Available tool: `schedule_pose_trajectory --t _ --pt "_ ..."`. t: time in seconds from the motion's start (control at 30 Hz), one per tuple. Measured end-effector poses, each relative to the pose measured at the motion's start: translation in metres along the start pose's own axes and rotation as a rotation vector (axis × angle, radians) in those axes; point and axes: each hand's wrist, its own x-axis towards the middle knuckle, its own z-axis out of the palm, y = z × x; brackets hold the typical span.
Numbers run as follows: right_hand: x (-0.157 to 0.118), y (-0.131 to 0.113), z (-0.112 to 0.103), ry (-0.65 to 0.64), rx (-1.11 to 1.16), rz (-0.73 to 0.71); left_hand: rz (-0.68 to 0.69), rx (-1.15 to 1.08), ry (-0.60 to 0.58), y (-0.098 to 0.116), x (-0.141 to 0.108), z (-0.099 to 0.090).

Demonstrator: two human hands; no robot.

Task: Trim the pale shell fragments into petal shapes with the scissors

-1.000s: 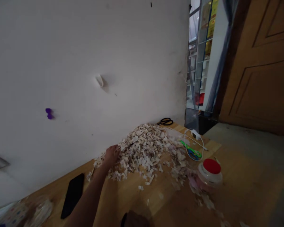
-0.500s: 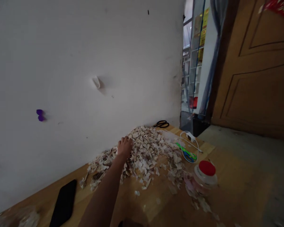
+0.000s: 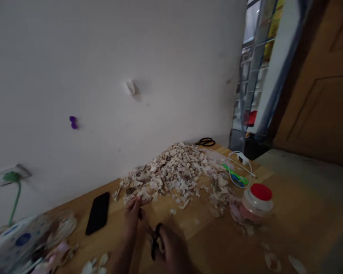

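In the head view my left hand is closed in a pinch over the wooden table, just in front of a heap of pale, dry flakes. A thin pale piece shows at its fingertips, too blurred to name surely. To its right, my right hand is wrapped round the black handles of a pair of scissors. The blades point toward my left hand and are smeared by motion. The heap lies against the white wall.
A black phone lies left of my hands. At the right stand a red-lidded jar, green-blue scissors and a white cable. More black-handled scissors lie behind the heap. A patterned bag sits at the lower left.
My left hand has come back from the heap toward me and now pinches. My right hand with the scissors has come into view. The camera view has shifted left.
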Motion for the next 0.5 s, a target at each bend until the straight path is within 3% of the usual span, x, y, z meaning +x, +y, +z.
schedule_pose_trajectory --t 0.1,0.23,0.37,0.5 --pt "-0.002 0.005 0.007 -0.010 0.001 0.056 -0.173 -0.348 0.010 -0.019 -0.041 -0.015" --pt "-0.004 0.013 0.012 0.013 0.029 0.162 -0.191 -0.700 0.014 -0.030 -0.049 -0.021" --pt "0.003 0.011 0.014 -0.020 0.072 0.304 -0.085 -0.688 0.099 -0.044 -0.040 -0.023" --pt "0.015 0.008 0.015 -0.105 -0.109 0.321 -0.059 -0.545 0.139 -0.052 -0.039 -0.021"
